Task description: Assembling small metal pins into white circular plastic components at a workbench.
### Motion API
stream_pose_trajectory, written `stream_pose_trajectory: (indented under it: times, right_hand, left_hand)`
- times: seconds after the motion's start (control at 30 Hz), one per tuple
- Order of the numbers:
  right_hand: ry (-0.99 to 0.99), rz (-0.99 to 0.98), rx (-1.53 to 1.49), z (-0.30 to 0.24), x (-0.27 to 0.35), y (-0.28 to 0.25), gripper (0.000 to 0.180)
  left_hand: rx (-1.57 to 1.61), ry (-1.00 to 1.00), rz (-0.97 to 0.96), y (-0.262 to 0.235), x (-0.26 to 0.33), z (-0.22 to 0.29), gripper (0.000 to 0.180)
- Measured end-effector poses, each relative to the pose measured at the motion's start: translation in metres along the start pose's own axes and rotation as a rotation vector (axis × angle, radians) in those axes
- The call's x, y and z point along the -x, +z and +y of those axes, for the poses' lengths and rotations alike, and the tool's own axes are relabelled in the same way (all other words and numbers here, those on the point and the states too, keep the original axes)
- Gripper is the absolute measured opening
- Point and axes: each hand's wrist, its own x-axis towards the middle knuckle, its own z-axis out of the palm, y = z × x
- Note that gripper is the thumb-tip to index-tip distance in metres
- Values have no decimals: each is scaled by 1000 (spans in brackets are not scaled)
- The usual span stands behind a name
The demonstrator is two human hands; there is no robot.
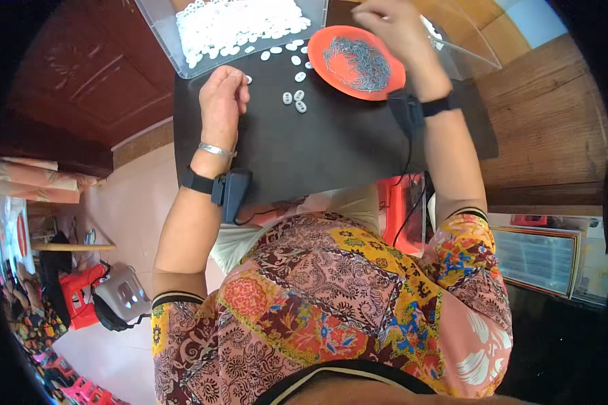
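My left hand (223,98) rests on the black tabletop (331,148) with its fingers curled, close to a small white oval piece by the fingertips. Whether it grips that piece I cannot tell. A few white oval pieces (294,100) lie loose just right of it. My right hand (395,27) hovers over the far edge of an orange plate (331,64) filled with small grey metal parts (358,62), fingers bent downward. What its fingertips pinch is hidden.
A clear plastic tray (175,47) heaped with white oval pieces stands at the far left of the table. A clear container (466,44) sits at the far right. Both wrists carry black straps with devices. A red stool (402,209) stands under the table.
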Motion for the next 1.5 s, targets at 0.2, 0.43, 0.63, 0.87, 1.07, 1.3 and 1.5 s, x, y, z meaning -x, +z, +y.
stream_pose_trajectory:
  times: [0.2,0.43,0.63,0.87,1.07,1.3,1.5]
  right_hand:
    - [-356,-226,140,2,-2,44,19]
    - [-9,-578,154,43,-2,50,22]
    - [32,-660,113,49,16,70,15]
    - [-69,-586,344,53,18,75,19]
    - [-4,-573,250,49,17,62,15]
    - [-78,-619,418,28,15,74,13]
    - [-13,-651,432,17,13,72,19]
  left_hand:
    - [-46,-21,34,3,-6,-3,22]
    - [-64,-36,39,2,-6,-1,21]
    - [-88,-50,17,3,-4,-1,20]
    - [-118,-58,11,4,-6,-3,22]
    - [-136,-49,-1,2,-7,-5,22]
    - [-97,-65,23,1,-9,-7,21]
    - [-110,-60,37,0,-7,-5,22]
